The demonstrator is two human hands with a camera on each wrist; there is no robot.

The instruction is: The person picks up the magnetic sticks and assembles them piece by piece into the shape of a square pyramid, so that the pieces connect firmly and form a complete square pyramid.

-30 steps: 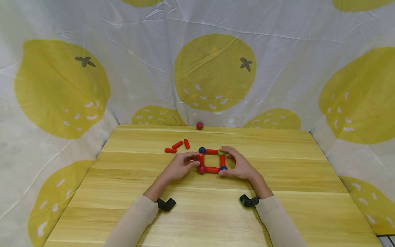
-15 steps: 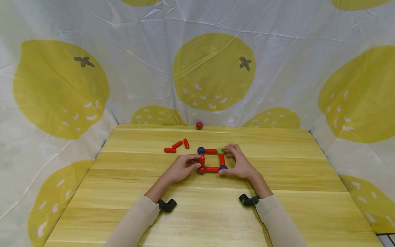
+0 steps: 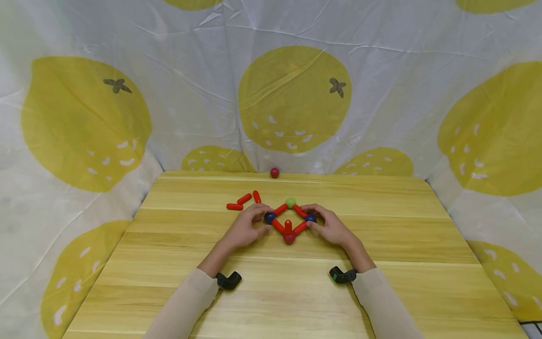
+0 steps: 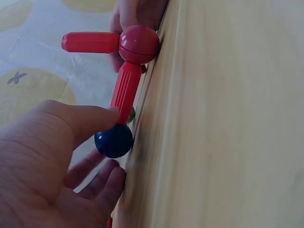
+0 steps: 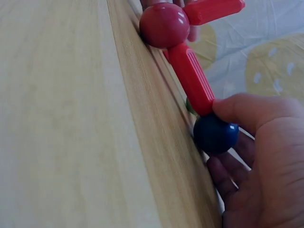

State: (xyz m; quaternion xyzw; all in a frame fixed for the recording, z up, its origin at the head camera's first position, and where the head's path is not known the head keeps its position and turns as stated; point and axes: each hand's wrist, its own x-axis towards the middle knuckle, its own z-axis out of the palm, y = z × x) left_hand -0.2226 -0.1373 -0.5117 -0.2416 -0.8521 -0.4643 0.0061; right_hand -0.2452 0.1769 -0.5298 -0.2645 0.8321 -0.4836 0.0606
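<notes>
A diamond-shaped frame of red rods (image 3: 299, 229) and balls lies on the table in the head view. Its far corner is a green ball (image 3: 290, 203), its near corner a crimson ball (image 3: 289, 238). From the crimson ball one more red rod (image 4: 90, 42) sticks up freely. My left hand (image 3: 245, 228) pinches the blue ball (image 4: 114, 141) at the left corner, thumb against the rod end beside it. At the right corner, my right hand (image 3: 332, 227) holds the other blue ball (image 5: 216, 134) between thumb and fingers.
Several loose red rods (image 3: 235, 206) lie beyond my left hand. A single crimson ball (image 3: 274, 173) sits at the back edge of the wooden table (image 3: 279, 292). Behind it hangs a lemon-print cloth (image 3: 203, 94).
The frame has turned from a square to a corner-forward diamond. My left hand has let go of the extra rod, now upright on the crimson ball, and moved to a blue ball.
</notes>
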